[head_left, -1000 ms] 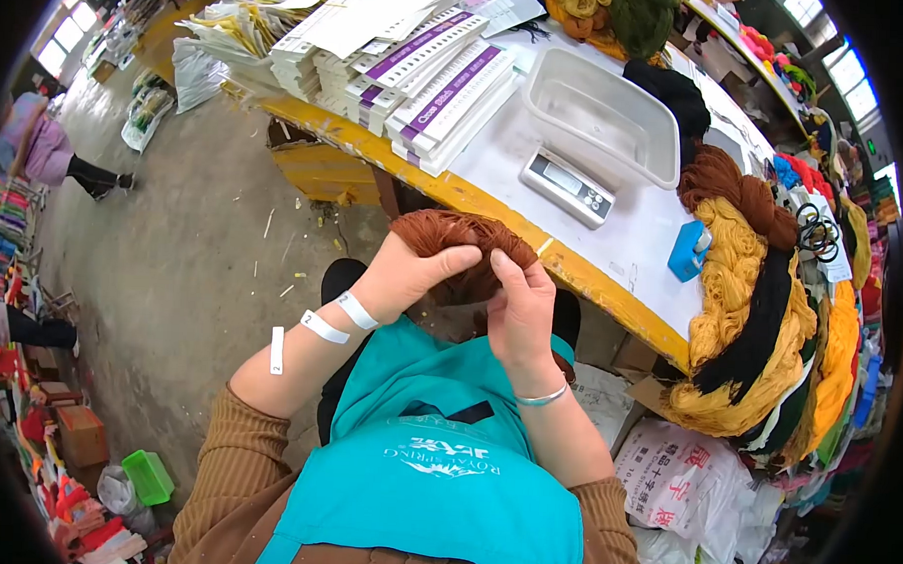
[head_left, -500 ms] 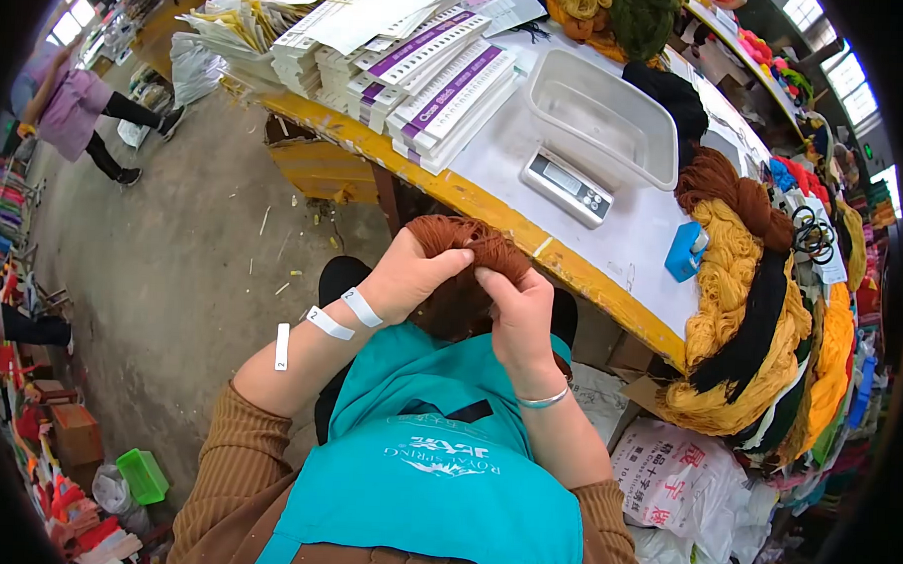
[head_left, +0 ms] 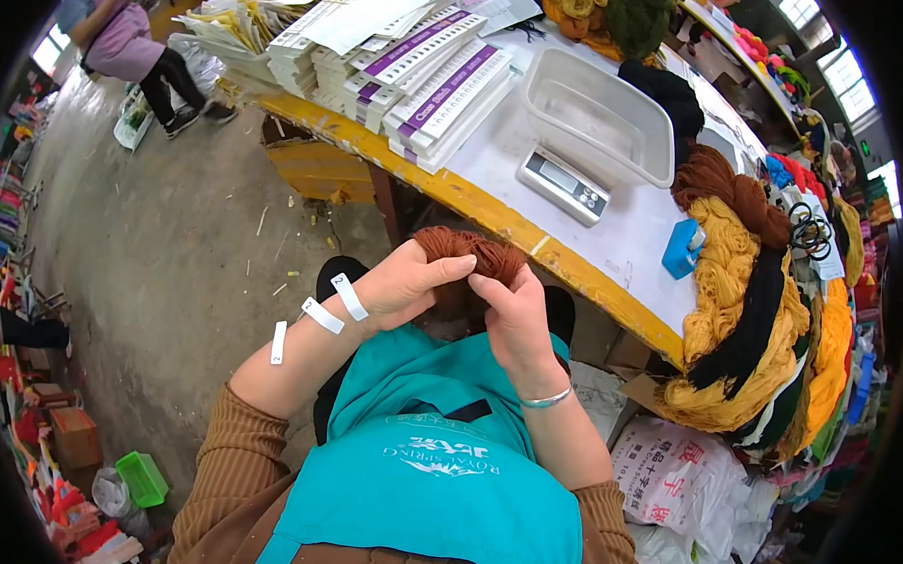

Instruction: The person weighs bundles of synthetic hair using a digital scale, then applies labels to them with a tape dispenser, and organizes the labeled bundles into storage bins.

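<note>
A bundle of reddish-brown thread (head_left: 470,249) is held over my lap, just below the table's yellow edge. My left hand (head_left: 412,279) grips its left part, thumb pointing right; three white labels stick to that wrist and forearm. Around the right part my right hand (head_left: 516,309) is closed, its thumb near the other thumb, with a silver bracelet at the wrist. The lower fingers of both hands are partly hidden. Beyond the bundle, a digital scale (head_left: 564,185) and a translucent plastic tub (head_left: 599,113) stand on the table (head_left: 625,288).
Stacks of printed white cards (head_left: 448,98) lie at the table's back left. A blue object (head_left: 683,248) sits beside yellow skeins (head_left: 720,281) and a black skein at the right. White plastic bags (head_left: 673,479) are below. Another person (head_left: 131,47) stands at the upper left.
The brown bundle is slightly lower and looks flatter between my hands. My left hand has turned a little. The other person at the upper left has moved to the right.
</note>
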Available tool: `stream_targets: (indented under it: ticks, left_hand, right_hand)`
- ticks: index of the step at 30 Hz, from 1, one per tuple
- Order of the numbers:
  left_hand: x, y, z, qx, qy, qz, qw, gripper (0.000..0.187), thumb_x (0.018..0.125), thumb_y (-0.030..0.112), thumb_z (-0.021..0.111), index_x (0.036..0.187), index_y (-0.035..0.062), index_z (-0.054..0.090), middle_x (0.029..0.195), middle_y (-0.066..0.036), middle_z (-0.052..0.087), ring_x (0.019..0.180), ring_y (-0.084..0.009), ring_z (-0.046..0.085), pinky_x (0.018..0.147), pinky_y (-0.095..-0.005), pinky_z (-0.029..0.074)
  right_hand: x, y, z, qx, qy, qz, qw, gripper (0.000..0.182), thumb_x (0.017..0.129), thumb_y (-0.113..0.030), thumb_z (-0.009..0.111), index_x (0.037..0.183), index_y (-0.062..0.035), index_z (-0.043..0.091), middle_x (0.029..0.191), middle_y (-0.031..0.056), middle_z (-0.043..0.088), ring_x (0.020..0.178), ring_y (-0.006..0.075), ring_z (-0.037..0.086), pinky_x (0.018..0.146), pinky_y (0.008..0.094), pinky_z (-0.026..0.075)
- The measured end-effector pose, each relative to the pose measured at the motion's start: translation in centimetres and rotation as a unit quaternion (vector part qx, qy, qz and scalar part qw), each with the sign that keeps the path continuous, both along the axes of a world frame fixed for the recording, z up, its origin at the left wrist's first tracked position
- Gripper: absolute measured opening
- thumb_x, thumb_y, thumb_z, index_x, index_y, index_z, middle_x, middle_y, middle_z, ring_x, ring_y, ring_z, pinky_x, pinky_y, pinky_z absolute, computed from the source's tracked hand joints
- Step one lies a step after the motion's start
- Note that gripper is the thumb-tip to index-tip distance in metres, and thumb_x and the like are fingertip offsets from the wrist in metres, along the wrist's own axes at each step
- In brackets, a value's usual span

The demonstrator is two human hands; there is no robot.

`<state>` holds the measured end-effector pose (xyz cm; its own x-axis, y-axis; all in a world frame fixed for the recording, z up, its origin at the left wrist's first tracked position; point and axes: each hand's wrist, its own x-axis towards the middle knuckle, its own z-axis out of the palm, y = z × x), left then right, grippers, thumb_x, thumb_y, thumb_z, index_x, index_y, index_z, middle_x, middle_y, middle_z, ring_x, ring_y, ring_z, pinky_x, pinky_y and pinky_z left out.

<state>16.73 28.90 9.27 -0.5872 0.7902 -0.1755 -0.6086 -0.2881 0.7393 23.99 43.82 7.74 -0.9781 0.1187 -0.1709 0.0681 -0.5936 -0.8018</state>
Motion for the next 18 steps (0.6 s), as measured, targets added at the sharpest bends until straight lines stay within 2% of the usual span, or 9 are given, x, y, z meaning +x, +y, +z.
stream_targets:
  ticks: [3,5,6,7,9,11,12,13,18]
  left_hand:
    - [-0.3,-0.3,-0.5,-0.010,0.022,0.005,1.000,0.027,0.096,0.017,0.058,0.118,0.0004,0.057,0.107,-0.006,0.065,0.105,-0.0168,0.061,0.094,-0.0319,0.048]
    - [-1.6,-1.4,-1.2,-0.035,0.074,-0.016,0.997,0.022,0.097,0.019,0.056,0.111,0.0012,0.058,0.099,-0.006,0.065,0.102,-0.0175,0.062,0.092,-0.0332,0.049]
    - [-2.0,-1.8,-1.4,-0.060,0.126,-0.036,0.990,0.019,0.098,0.020,0.055,0.103,0.0021,0.058,0.091,-0.006,0.065,0.100,-0.0182,0.063,0.091,-0.0346,0.050]
    - [-1.5,-1.8,-1.5,-0.050,0.019,0.017,0.998,0.022,0.099,0.023,0.055,0.088,0.0036,0.057,0.068,-0.002,0.055,0.081,-0.0181,0.062,0.086,-0.0357,0.051]
    - [-2.3,-2.3,-2.4,0.029,-0.084,0.068,0.994,0.022,0.099,0.023,0.053,0.085,0.0065,0.055,0.059,0.003,0.041,0.066,-0.0160,0.055,0.084,-0.0360,0.053]
    - [-3.5,-3.4,-3.8,0.109,-0.177,0.113,0.972,0.022,0.100,0.024,0.052,0.083,0.0092,0.055,0.055,0.007,0.030,0.051,-0.0081,0.037,0.063,-0.0260,0.045]
    - [-4.4,-4.5,-4.3,0.176,-0.225,0.113,0.951,0.023,0.100,0.024,0.052,0.082,0.0099,0.054,0.054,0.008,0.029,0.049,-0.0060,0.032,0.055,-0.0230,0.040]
    - [-4.8,-5.5,-4.6,0.157,-0.233,0.163,0.946,0.025,0.100,0.026,0.051,0.081,0.0104,0.053,0.054,0.008,0.028,0.046,-0.0050,0.027,0.049,-0.0214,0.029]
    - [-6.6,-9.4,-5.2,0.169,-0.239,0.275,0.916,0.027,0.102,0.024,0.047,0.079,0.0093,0.052,0.054,0.008,0.027,0.044,-0.0062,0.025,0.043,-0.0223,0.027]
  right_hand:
    - [-0.1,1.0,-0.7,0.048,-0.022,-0.003,0.999,0.028,0.087,-0.004,0.061,0.114,0.0025,0.058,0.108,0.0071,0.065,0.096,0.0133,0.060,0.092,0.0292,0.046]
    - [0.0,2.2,-1.2,0.104,-0.034,0.031,0.994,0.025,0.088,-0.007,0.061,0.111,0.0024,0.058,0.094,0.0029,0.065,0.084,0.0097,0.057,0.091,0.0267,0.046]
    - [0.1,2.5,-1.2,0.078,-0.048,0.007,0.996,0.013,0.091,-0.007,0.057,0.102,-0.0004,0.060,0.075,-0.0028,0.056,0.073,0.0075,0.050,0.086,0.0278,0.048]
    - [0.2,2.7,-1.1,-0.052,-0.031,-0.003,0.998,0.007,0.092,-0.007,0.056,0.096,-0.0022,0.059,0.070,-0.0038,0.049,0.070,0.0084,0.048,0.082,0.0286,0.048]
    - [0.4,3.2,-1.1,-0.279,-0.036,-0.049,0.958,0.011,0.095,-0.010,0.054,0.087,-0.0057,0.058,0.059,-0.0052,0.034,0.060,0.0100,0.042,0.073,0.0310,0.048]
    - [1.2,5.6,-1.9,-0.357,0.034,-0.019,0.933,0.016,0.098,-0.017,0.052,0.090,-0.0056,0.059,0.056,-0.0071,0.029,0.052,0.0071,0.030,0.055,0.0246,0.037]
    - [1.6,6.9,-1.9,-0.354,0.048,-0.029,0.933,0.019,0.100,-0.019,0.050,0.092,-0.0059,0.061,0.055,-0.0066,0.029,0.048,0.0062,0.026,0.047,0.0229,0.026]
    - [2.4,8.1,-1.5,-0.319,0.040,-0.064,0.945,0.022,0.101,-0.020,0.049,0.093,-0.0056,0.062,0.054,-0.0062,0.028,0.046,0.0060,0.024,0.044,0.0225,0.023]
    - [5.9,12.4,0.8,-0.263,0.054,-0.195,0.943,0.025,0.102,-0.020,0.046,0.091,-0.0015,0.059,0.054,-0.0063,0.024,0.043,0.0057,0.018,0.040,0.0225,0.018]
